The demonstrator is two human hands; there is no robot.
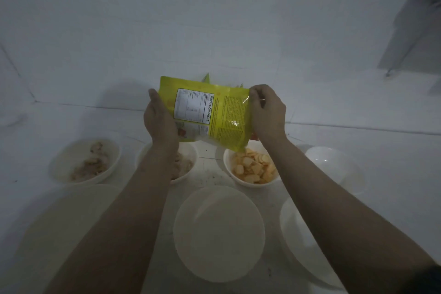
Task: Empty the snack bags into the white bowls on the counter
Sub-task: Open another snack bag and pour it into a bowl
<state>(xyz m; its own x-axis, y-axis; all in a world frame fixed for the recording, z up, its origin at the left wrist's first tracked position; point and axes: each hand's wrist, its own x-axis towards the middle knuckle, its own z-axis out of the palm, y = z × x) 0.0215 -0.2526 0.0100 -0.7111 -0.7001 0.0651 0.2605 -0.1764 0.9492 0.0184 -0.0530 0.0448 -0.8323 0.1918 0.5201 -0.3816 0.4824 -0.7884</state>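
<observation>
A yellow snack bag [222, 114] with a nutrition label hangs tilted above the counter, its lower corner over a white bowl [230, 167] holding orange-yellow chips [254, 167]. My left hand [160, 119] grips the bag's left side. My right hand [267, 112] pinches its right edge. Two more white bowls hold pale snacks: one at the far left [62, 164] and one partly hidden behind my left forearm [191, 153].
An empty white bowl [219, 234] stands in front near me. Another empty bowl [334, 164] sits at the right and one [293, 227] lies under my right forearm. A green bag tip [206, 77] shows behind the yellow bag. White tiled walls enclose the counter.
</observation>
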